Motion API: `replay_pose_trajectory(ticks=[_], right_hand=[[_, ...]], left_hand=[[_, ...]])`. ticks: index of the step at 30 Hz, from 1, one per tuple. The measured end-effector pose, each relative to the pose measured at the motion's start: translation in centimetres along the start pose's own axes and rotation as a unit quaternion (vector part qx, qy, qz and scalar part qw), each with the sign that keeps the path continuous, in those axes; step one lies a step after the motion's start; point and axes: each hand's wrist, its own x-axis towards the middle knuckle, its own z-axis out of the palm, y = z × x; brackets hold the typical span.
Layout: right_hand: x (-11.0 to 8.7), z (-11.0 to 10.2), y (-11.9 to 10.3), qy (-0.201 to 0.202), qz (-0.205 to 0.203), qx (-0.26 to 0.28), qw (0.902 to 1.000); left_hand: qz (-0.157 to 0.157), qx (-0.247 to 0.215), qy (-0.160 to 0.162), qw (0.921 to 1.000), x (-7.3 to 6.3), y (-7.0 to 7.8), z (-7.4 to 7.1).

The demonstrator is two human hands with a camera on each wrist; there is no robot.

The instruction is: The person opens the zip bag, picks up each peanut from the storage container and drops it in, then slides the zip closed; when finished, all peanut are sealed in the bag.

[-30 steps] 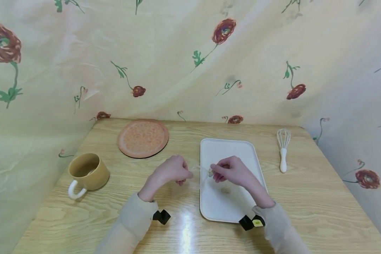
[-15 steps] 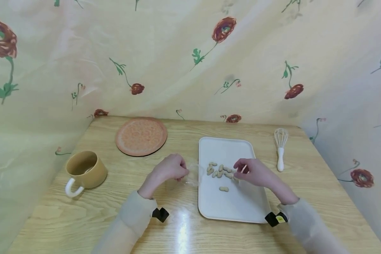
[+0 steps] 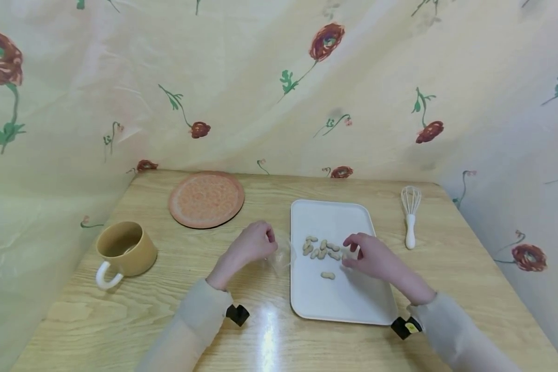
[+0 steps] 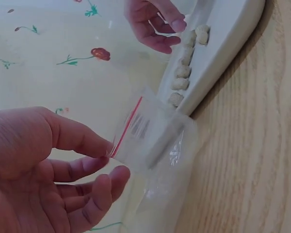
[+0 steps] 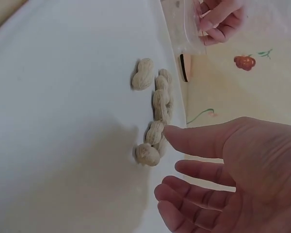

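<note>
My left hand (image 3: 256,242) pinches the edge of a clear zip bag (image 4: 167,150) with a red strip, between thumb and forefinger. The bag hangs beside the left rim of a white rectangular tray (image 3: 341,305); its contents cannot be made out. Several unshelled peanuts (image 3: 323,254) lie in a loose group on the tray, and one peanut (image 3: 327,275) sits apart, closer to me. Over the tray's right half, my right hand (image 3: 372,254) has its fingers spread and bent loosely, with nothing held. Its thumb tip is close to a peanut (image 5: 154,132) in the right wrist view.
A tan mug (image 3: 135,253) with a white handle stands at the left. Behind my left hand lies a round orange-pink mat (image 3: 206,199). A white whisk (image 3: 411,222) rests right of the tray. A flowered cloth (image 3: 242,93) hangs behind the wooden table (image 3: 121,320).
My right hand has moved right from beside the bag, and its fingers have parted. The group of peanuts now shows on the tray. The left hand keeps the bag, almost in place.
</note>
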Motion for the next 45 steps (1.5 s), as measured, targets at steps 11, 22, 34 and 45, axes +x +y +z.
replay_pose_trajectory(ticks=[11,22,34,45], right_hand=[[0.0,0.2,-0.1,-0.016,-0.002,-0.002,0.9999],[0.1,0.9,0.4,-0.023,0.002,0.012,0.9997],[0.0,1.2,0.4,-0.026,0.011,0.008,0.9996],[-0.1,0.8,0.0,-0.024,0.018,0.009,0.9995]], left_hand=[[0.111,-0.042,-0.130,0.9844,0.8,-2.7,-0.7],[0.156,0.039,-0.169,0.9724,0.8,-2.9,0.3],[0.134,0.078,-0.147,0.9769,0.9,-2.4,1.3],[0.125,0.074,-0.138,0.9798,0.9,-2.4,1.3]])
